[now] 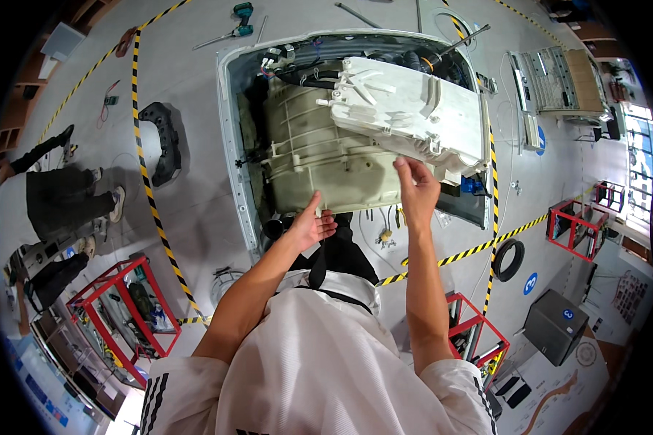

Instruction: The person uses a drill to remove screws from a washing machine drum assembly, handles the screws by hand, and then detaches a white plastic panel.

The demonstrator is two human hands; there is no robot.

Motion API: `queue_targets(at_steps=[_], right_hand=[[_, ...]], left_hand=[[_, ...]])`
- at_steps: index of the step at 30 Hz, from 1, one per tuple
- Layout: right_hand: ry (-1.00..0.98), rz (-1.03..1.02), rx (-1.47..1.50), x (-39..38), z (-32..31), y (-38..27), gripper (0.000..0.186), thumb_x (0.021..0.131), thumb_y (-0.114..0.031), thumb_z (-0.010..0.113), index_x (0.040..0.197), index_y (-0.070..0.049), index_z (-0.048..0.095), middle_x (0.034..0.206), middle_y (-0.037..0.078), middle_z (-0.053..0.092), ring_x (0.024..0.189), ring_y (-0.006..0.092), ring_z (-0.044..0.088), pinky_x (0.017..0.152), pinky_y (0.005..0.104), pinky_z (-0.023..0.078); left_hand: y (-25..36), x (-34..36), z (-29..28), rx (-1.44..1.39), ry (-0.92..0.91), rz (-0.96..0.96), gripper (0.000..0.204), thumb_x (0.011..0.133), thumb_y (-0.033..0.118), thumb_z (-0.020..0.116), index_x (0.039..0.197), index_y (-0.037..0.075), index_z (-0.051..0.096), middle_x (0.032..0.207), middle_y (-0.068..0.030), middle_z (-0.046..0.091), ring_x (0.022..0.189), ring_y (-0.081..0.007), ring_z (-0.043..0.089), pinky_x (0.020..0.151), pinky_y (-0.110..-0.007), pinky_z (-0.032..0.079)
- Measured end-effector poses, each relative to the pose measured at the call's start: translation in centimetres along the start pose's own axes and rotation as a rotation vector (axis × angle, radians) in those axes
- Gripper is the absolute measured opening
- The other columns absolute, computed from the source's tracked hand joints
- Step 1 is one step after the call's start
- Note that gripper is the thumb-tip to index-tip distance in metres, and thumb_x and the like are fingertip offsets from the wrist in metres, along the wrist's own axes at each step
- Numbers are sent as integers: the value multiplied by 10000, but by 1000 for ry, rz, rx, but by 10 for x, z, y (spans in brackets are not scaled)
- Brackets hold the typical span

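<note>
Grey cabinet lies open at upper centre of the frame, cream tub inside it. White housing sits at a slant over the tub's upper right.

Left hand: unclenched, fingers apart, thumb up at the tub's lower edge; I cannot tell whether it bears any weight. Right hand: thumb and fingers bent, tips at the housing's lower edge; from here I cannot tell whether they pinch anything.

Surroundings: drill on the floor, upper left of centre; curved black part left of the cabinet; black ring at right, near striped tape; red frame at lower left.
</note>
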State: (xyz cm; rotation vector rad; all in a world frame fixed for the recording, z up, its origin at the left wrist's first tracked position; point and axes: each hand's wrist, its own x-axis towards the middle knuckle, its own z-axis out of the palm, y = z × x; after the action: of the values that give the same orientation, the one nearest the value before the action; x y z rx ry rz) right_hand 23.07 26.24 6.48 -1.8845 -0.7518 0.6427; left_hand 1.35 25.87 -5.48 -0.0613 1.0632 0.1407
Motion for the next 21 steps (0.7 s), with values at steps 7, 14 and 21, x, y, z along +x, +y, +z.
queue_targets(at_steps=[7,14,21], right_hand=[[-177,41,-188,-35,45,38,229,778,-178,692,926,-4,673,786,125,664,652,188,631,620,291,493],[-118,-108,-485,-35,69,36,209,756,-229,683,889,-67,679,799,107,632,681,302,623,615,386,490],[-49,-133,-558,-32,77,35,189,753,-260,678,828,-87,676,815,100,633,699,338,611,616,416,483]], left_hand=[[-1,-1,4,80,73,37,602,761,682,538,765,80,527,650,-42,570,653,-196,590,664,-330,500],[-5,-1,6,152,173,106,582,779,679,517,743,98,520,581,-10,515,612,-186,563,624,-318,488],[-6,-4,4,202,168,133,570,794,668,509,742,101,534,574,4,492,603,-183,544,644,-318,480]])
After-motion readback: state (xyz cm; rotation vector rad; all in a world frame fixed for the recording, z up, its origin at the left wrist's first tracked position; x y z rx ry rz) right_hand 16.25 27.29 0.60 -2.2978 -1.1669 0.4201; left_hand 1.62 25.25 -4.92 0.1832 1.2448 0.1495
